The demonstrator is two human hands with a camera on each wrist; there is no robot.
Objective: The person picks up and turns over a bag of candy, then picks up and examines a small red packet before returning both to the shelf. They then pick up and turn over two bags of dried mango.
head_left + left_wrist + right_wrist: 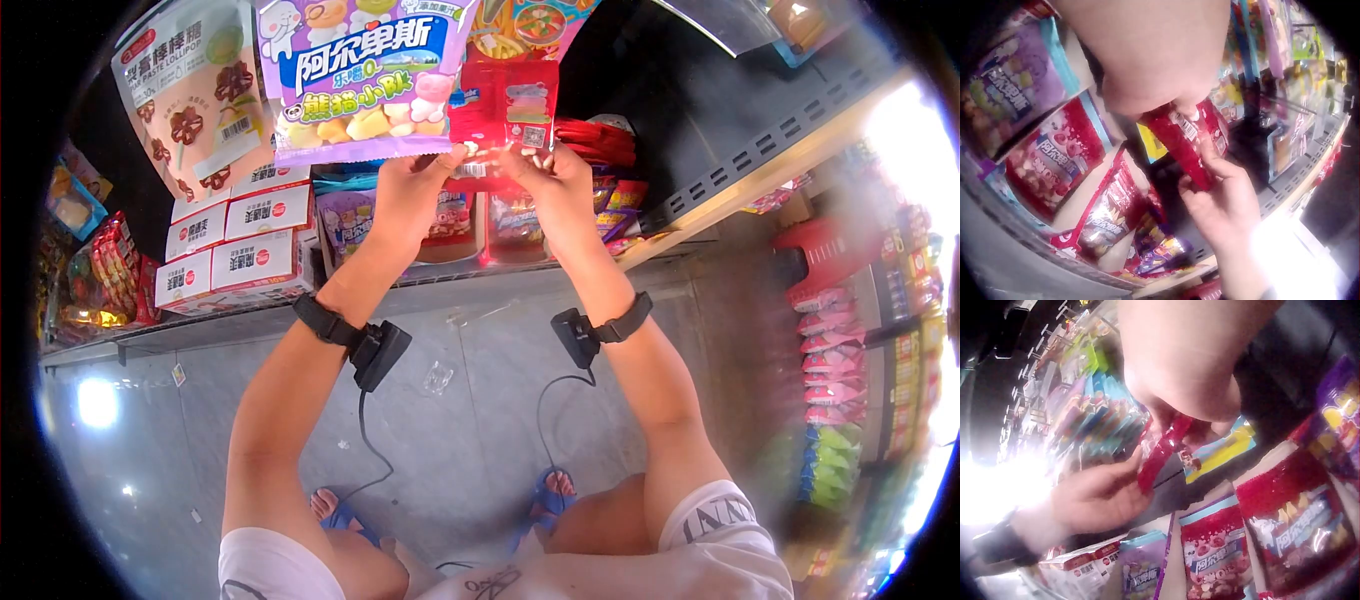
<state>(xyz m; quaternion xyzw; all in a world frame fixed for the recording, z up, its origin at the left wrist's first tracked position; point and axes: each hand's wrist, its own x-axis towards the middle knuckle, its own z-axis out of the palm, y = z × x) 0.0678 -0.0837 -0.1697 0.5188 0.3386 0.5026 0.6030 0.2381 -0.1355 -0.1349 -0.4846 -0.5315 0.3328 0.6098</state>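
Both hands hold a small red candy bag (503, 105), its printed back with a code square facing up in the head view. My left hand (412, 195) pinches the bag's near edge at its left corner, thumb on top. At the right corner of the same edge, my right hand (563, 192) pinches it likewise. From the left wrist, the red bag (1179, 147) appears tilted, with the right hand (1225, 197) gripping its lower end. The right wrist view shows the left hand (1100, 494) on the bag's other end (1163, 456).
A large purple candy bag (365, 80) hangs left of the hands, beside a lollipop pouch (195, 100). White boxes (240, 240) are stacked on the shelf. Open display boxes hold red gummy bags (1213, 550) below the hands. A wooden shelf edge (740, 190) runs along the right.
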